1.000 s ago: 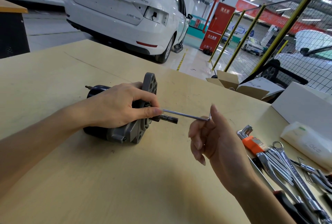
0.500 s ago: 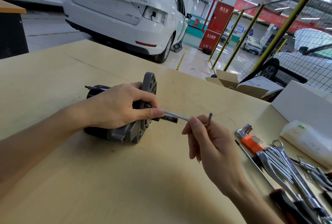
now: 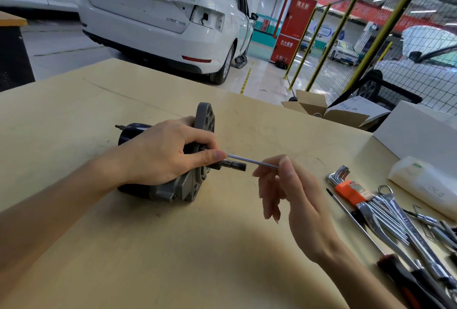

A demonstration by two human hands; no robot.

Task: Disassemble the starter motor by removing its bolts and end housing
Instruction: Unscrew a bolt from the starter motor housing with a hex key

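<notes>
Our left hand grips the starter motor lying on the surface, so it cannot roll, while our right hand pinches the hex key seated in a bolt.

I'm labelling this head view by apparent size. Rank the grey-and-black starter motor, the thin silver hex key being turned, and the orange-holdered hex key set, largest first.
1. Grey-and-black starter motor
2. Thin silver hex key and orange-holdered hex key set: similar length, too close to rank; the set is bulkier.
</notes>
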